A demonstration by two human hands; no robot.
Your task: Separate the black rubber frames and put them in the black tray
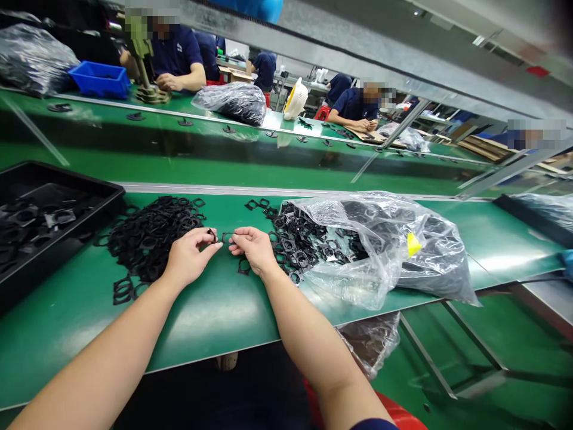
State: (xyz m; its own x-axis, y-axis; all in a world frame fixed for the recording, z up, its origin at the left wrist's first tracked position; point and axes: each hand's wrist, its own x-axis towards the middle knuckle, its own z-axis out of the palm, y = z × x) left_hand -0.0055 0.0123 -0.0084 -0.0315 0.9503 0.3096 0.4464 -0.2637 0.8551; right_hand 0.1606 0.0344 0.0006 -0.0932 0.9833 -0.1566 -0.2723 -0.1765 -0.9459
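Left hand (190, 258), fingers (211, 239) clamped on one black gasket (210, 233), right hand (253, 249), fingers (234, 238) together at a second gasket (226, 237), two heaps (152, 239)

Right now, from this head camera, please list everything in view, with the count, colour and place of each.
conveyor belt: one, green, under the hands
black frames: very many, black, two heaps on the belt either side of the hands
tray: one, black, left end of the belt, holding more frames
plastic bag: one, clear, right of the hands, black parts inside
far belt: one, green, beyond the near belt
crate: one, blue, far left on the far belt
co-workers: several, navy shirts, beyond the far belt
left hand: one, pinching a small black frame
right hand: one, fingertips beside the left hand
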